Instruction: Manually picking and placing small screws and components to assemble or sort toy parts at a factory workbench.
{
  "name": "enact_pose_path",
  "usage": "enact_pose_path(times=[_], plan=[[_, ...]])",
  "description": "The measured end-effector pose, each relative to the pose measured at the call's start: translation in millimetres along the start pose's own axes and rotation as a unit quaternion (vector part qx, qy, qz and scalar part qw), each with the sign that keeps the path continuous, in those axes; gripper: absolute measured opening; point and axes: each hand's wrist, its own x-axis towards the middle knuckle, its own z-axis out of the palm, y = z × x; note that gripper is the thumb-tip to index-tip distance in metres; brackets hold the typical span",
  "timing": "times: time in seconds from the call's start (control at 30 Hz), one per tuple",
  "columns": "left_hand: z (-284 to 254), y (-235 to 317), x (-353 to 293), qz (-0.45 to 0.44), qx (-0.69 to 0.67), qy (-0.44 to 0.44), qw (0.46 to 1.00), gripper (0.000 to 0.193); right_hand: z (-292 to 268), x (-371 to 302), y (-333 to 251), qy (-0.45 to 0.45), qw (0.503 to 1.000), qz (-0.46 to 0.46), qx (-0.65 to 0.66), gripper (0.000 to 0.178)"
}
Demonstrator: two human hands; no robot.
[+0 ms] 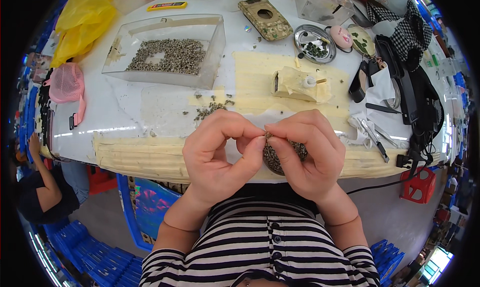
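Note:
My left hand (212,149) and my right hand (315,149) meet at the table's near edge, thumb and forefinger of each pinched together. Whatever sits between the fingertips is too small and covered to name. Under my right hand lies a round dark heap of small metal pieces (272,159), partly hidden by the fingers. Just beyond my left hand, a loose scatter of similar small metal pieces (207,110) rests on the tabletop.
A clear plastic box (212,62) of small metal pieces stands far left. Ahead are a taped block with a white peg (302,85), a round metal dish (326,37) and a camouflage pouch (265,18). A utility knife (375,141), straps and a black bag (425,107) lie right.

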Motion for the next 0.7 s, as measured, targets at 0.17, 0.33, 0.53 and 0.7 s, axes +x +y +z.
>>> enact_pose_path(times=[0.17,0.33,0.53,0.7], plan=[[3,-3,1,0.079,0.092,0.029,0.992,0.016,5,-3,5,0.034,0.994,-0.084,-0.068,0.023],[4,-4,2,0.155,0.199,0.040,0.967,0.018,2,2,6,0.026,0.983,-0.133,-0.124,0.026],[-3,7,11,0.099,0.220,0.014,0.970,0.018,-5,20,2,-0.037,0.980,-0.136,-0.141,0.023],[-15,13,11,0.043,0.205,0.000,0.978,0.016,-12,21,0,-0.053,0.988,-0.075,-0.128,0.020]])
